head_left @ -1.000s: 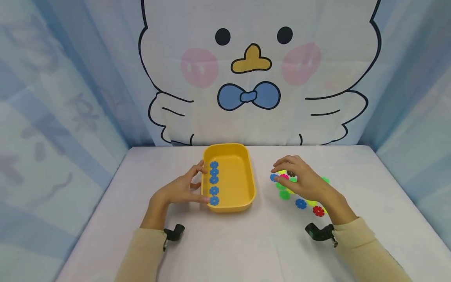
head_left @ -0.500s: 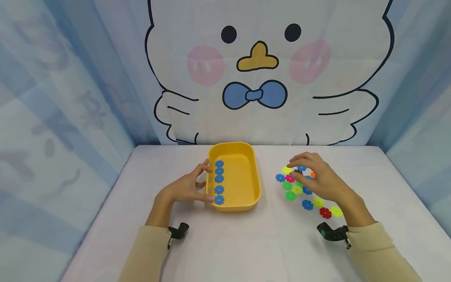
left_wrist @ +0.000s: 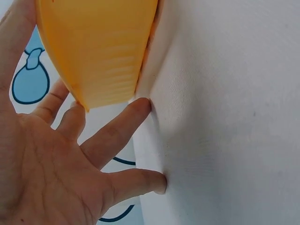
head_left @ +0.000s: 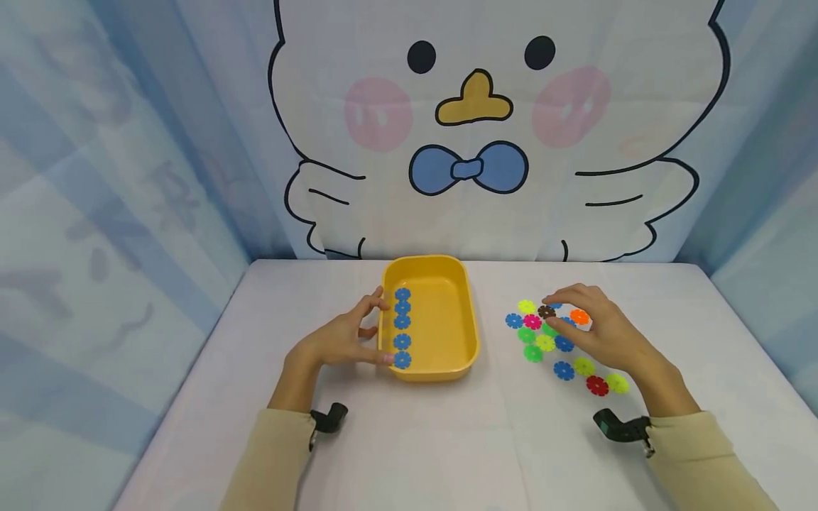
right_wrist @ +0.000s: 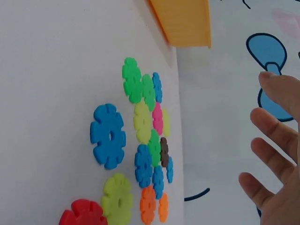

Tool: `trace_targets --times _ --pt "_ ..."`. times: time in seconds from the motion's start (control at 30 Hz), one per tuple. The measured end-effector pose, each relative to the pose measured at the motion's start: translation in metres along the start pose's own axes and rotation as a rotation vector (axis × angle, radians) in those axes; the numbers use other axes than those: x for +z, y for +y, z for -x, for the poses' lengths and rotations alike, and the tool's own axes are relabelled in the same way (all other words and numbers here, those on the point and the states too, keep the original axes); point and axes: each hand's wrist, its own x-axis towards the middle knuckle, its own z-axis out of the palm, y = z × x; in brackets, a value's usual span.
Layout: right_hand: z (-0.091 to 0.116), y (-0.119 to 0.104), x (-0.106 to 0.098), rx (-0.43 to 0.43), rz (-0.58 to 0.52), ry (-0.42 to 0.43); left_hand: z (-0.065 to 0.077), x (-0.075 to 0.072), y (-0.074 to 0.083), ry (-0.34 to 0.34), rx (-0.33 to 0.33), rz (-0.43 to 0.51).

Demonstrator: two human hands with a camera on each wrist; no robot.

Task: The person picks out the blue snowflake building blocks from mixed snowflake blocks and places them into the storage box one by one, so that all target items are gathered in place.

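My left hand (head_left: 341, 339) holds the left rim of a yellow tray (head_left: 447, 319), thumb near its front corner and index finger farther back. In the left wrist view, the ring and little fingers (left_wrist: 140, 180) stretch down beside the tray onto the cloth. Several blue flower-shaped plastic pieces (head_left: 402, 321) form a column inside the tray along that side. To the right, my right hand (head_left: 607, 330) hovers over loose flower pieces, thumb and fingers apart and loosely curved with nothing between them. The brown piece (head_left: 546, 311) lies by its fingertips; the hand partly covers some blue ones.
The loose pieces lie flat on the white tablecloth (head_left: 441, 447): blue, green, yellow, pink, orange (head_left: 579, 316) and red (head_left: 597, 386). A printed curtain (head_left: 473, 220) with a cartoon figure rises behind the table's far edge, and blue curtains flank both sides.
My right hand has shifted right over the loose pieces, uncovering several of them. The left hand keeps its place on the tray while the whole head view slides slightly.
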Motion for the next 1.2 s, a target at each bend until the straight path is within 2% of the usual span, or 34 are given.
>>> trace_targets --times 0.13,0.3,0.53,0.7,0.8,1.0,1.2 --pt "0.007 0.008 -0.001 0.046 0.003 -0.022 0.001 0.0 0.0 0.022 0.009 -0.002" --pt "0.018 0.016 -0.006 0.073 0.015 -0.06 0.001 0.002 0.001 0.015 0.013 0.014" --pt "0.032 0.024 -0.006 0.153 -0.007 -0.168 0.0 0.001 0.003 0.017 -0.02 -0.071" --pt "0.034 0.027 -0.002 0.198 0.017 -0.222 -0.001 0.0 0.003 0.01 0.001 -0.086" --pt "0.035 0.027 -0.001 0.231 0.049 -0.253 -0.001 -0.001 0.003 0.022 -0.015 -0.076" --pt "0.036 0.028 0.003 0.219 0.05 -0.264 0.0 -0.003 0.002 0.039 -0.062 -0.047" --pt "0.039 0.027 0.007 0.22 0.054 -0.285 0.0 -0.002 0.003 0.036 -0.056 -0.065"
